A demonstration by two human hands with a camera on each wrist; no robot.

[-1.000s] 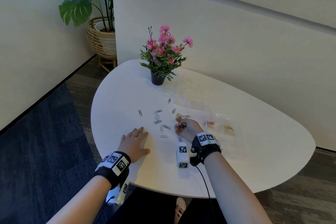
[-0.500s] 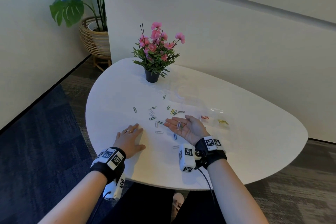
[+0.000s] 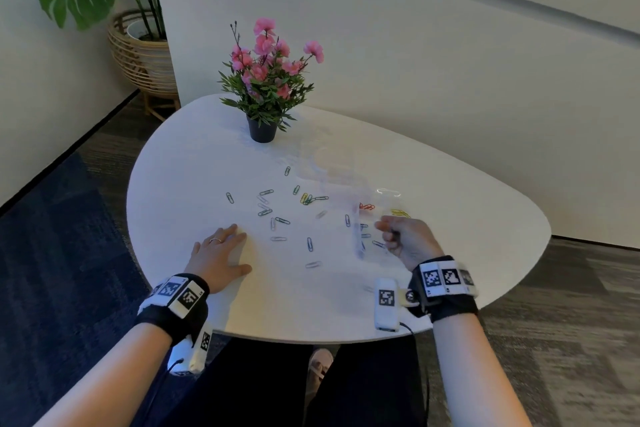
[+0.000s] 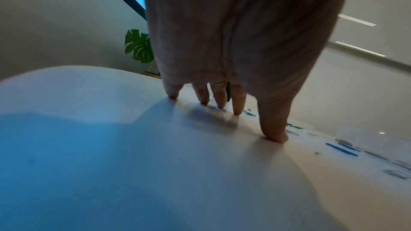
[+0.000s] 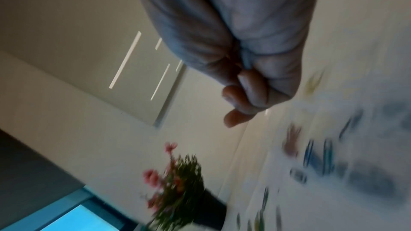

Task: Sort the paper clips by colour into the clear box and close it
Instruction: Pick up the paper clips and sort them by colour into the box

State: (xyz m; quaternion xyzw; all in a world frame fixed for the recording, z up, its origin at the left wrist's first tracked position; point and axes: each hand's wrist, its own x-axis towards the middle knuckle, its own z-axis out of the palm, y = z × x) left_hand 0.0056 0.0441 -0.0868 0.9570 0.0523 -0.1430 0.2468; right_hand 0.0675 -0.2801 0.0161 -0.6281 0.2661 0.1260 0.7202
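Observation:
Several loose paper clips, green, silver and blue, lie scattered mid-table. The clear box sits to their right, barely visible; red clips, yellow clips and blue clips lie in separate spots inside it. My right hand hovers over the box's near part with fingers curled into the palm. In the blurred right wrist view its fingers hold a bluish paper clip against the palm. My left hand lies flat on the table, left of the clips, its fingers straight.
The white rounded table carries a black pot of pink flowers at the back. A wall runs behind and to the right. A large potted plant in a basket stands on the floor at far left.
My right hand picked a clip from the pile, turned palm up with it, then curled round it and moved right over the box. The left hand stayed flat.

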